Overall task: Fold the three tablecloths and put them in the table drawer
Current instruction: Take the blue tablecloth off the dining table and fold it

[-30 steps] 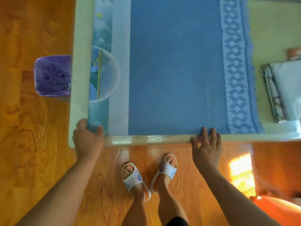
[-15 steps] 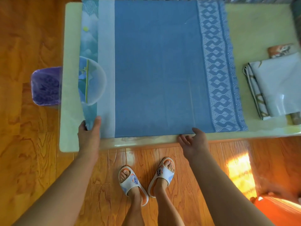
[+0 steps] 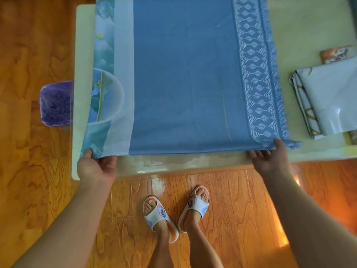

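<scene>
Currently cloth [image 3: 183,78] is lying flat, blue, patterned right border; left hand [image 3: 95,167] and right hand [image 3: 269,156] are pinching its near corners.

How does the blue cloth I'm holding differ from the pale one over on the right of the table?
The blue tablecloth lies spread wide over the table; the pale folded tablecloth sits as a compact stack. The blue one is plain blue with a white diamond border; the pale one is greyish white with a brown pattern at its edges. The left hand and right hand hold the blue one's near corners; nothing touches the pale one. Both rest on the table.
</scene>
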Tool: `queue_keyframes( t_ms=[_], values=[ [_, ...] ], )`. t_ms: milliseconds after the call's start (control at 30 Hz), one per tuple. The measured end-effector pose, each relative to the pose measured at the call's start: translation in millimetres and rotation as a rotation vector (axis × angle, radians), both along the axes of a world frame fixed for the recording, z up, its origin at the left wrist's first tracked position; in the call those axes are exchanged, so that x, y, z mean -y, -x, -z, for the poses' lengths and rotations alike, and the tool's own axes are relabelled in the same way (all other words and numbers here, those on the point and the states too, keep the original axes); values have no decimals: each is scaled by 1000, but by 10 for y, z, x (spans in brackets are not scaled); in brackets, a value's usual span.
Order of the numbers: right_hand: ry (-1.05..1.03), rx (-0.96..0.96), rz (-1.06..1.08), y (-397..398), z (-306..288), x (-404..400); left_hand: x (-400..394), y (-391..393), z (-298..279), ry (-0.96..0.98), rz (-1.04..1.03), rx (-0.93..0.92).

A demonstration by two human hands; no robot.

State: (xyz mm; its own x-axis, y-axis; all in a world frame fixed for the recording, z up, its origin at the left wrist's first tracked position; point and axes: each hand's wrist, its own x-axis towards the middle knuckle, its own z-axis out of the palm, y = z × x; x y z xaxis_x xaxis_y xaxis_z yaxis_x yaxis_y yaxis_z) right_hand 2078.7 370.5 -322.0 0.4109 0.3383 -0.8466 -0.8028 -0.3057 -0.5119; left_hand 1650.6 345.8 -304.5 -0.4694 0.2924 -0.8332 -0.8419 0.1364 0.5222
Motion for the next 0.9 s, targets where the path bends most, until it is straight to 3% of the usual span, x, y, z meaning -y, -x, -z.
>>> queue_keyframes(
  t_ms=[167, 300, 467, 733, 900],
  values=[
    [68, -77, 8, -412, 144, 138, 94, 8, 128, 108, 229, 19],
    [96, -18, -46, -502, 187, 179, 193, -134, 213, 186, 427, -24],
    [131, 39, -68, -560, 98, 428, 356, -183, 94, 220, 392, -141],
    [176, -120, -9, -529, -403, 1443, 1304, -310, -291, 366, 310, -82],
    [83, -115, -23, -601, -841, 1398, 1298, -434, -792, 345, 273, -114]
  ],
)
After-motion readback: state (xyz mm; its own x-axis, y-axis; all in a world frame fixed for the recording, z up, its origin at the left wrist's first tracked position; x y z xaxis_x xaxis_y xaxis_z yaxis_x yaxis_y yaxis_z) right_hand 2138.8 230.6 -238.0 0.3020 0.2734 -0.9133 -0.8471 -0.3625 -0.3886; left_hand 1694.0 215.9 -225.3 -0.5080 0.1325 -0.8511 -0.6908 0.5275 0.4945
